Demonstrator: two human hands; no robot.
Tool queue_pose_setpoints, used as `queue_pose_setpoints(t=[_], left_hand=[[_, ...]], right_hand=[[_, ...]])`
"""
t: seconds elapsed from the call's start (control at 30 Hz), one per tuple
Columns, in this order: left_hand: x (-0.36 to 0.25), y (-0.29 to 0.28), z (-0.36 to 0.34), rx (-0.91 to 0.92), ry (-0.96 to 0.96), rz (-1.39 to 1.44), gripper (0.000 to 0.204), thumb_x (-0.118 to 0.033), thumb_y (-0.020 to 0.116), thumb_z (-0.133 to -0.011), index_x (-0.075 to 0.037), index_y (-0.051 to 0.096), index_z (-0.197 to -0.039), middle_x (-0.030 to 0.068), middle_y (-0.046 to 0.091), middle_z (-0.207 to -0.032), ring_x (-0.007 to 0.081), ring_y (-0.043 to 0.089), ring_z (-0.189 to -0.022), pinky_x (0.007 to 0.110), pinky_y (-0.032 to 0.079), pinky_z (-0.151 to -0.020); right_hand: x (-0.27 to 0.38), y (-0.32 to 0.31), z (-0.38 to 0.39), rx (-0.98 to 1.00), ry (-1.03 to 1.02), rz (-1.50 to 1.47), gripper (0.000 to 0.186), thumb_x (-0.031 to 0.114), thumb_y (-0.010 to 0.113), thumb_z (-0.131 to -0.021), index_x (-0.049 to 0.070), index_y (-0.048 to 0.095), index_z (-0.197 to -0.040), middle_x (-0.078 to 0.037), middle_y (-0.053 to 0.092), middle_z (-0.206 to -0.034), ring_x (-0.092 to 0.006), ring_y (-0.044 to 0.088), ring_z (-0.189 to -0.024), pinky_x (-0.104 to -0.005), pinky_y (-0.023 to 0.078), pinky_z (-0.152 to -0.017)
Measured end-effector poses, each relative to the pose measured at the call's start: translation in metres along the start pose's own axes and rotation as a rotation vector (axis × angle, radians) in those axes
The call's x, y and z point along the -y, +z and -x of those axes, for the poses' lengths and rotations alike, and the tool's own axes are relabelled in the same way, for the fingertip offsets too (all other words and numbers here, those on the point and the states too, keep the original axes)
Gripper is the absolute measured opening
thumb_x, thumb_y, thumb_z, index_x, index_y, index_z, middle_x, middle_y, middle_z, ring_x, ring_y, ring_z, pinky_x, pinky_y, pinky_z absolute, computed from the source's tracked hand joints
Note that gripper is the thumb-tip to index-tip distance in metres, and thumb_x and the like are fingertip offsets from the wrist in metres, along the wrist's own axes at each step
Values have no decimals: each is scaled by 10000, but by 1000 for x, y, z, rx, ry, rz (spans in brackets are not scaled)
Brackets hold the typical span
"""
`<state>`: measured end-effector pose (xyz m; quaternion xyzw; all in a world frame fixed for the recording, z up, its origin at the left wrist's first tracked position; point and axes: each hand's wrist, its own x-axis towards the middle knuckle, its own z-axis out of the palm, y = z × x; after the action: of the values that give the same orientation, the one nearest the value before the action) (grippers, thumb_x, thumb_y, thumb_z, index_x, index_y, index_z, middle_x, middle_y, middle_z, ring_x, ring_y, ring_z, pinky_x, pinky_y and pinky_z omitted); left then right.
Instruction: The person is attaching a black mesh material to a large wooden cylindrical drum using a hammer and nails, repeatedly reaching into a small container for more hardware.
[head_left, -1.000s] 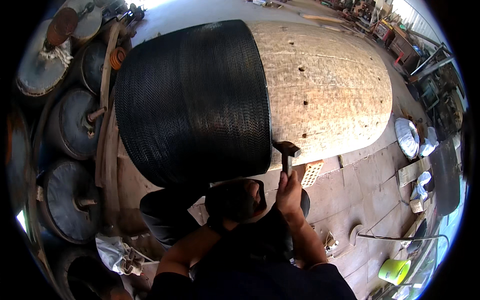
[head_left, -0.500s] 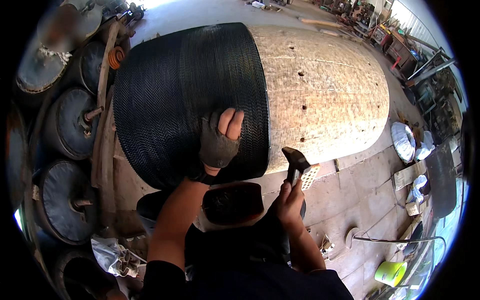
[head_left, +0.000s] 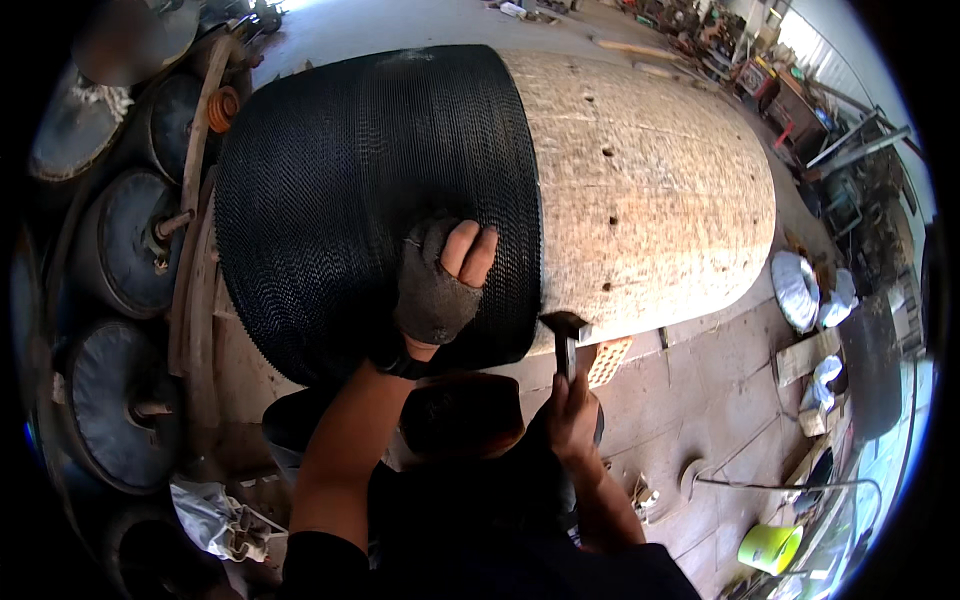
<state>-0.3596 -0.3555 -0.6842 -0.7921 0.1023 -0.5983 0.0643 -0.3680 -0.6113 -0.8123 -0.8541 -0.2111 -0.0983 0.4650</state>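
Note:
A large wooden drum [head_left: 650, 190] lies on its side in front of me. Its left part is wrapped in tightly packed rows of black, finely toothed strip [head_left: 330, 190]. My left hand [head_left: 440, 285], in a dark fingerless glove, rests on the strip near its right edge; two bare fingers curl inward, and whatever they may grip is hidden. In my right hand [head_left: 574, 410] is a hammer [head_left: 567, 350], held upright by its handle. The hammer head is by the lower right edge of the black strip; I cannot tell whether it touches.
A dark seat-like block [head_left: 462, 415] is below the drum, between my arms. Black drums with shafts [head_left: 125, 405] line the left side, beside wooden beams [head_left: 192, 250]. A perforated brick [head_left: 608, 362] lies right of the hammer. Farther right are white bundles [head_left: 795, 290] and a yellow-green bucket [head_left: 770, 547].
My right hand has brought the hammer slightly left and down, closer to the strip's edge. My left hand stays on the strip. The whole view has shifted a little.

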Motion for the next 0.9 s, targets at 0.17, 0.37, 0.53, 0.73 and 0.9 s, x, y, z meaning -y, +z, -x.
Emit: queue_pose_setpoints(t=[0.17,0.37,0.53,0.73,0.9], left_hand=[[-3,2,1,-17,-24,-9,345,-11,678,-804,-56,700,-1146,121,608,-1107,298,634,-943,458,535,-836],[1,1,-8,-28,-16,-16,341,-5,678,-799,-56,698,-1136,123,605,-1101,300,634,-944,448,541,-826],[-5,3,-2,-51,-23,-16,342,-7,679,-795,-57,694,-1133,127,604,-1100,301,632,-937,445,542,-821],[-4,0,-3,-27,-29,-15,341,-4,678,-793,-62,690,-1128,115,603,-1107,295,632,-938,441,540,-814],[-7,1,-9,-12,-54,-61,344,-4,681,-786,-62,693,-1125,110,598,-1098,289,628,-936,434,535,-813]], right_hand=[[-4,-10,11,-212,-303,-344,217,135,518,-1019,-79,544,-998,-123,559,-643,-231,528,-509,-381,386,-470],[-24,8,-2,-64,-105,24,125,100,582,-989,-2,510,-975,-257,596,-672,-463,602,-587,-501,447,-497],[8,-11,12,-257,-284,-321,202,161,495,-1048,-24,540,-979,-167,546,-631,-244,522,-512,-415,390,-484],[-22,5,1,-67,-84,23,174,90,604,-969,-28,493,-1035,-271,599,-713,-493,581,-601,-500,461,-528],[-13,-1,6,-275,-304,-214,248,191,495,-1051,-49,528,-999,-127,568,-633,-202,546,-543,-387,424,-500]])
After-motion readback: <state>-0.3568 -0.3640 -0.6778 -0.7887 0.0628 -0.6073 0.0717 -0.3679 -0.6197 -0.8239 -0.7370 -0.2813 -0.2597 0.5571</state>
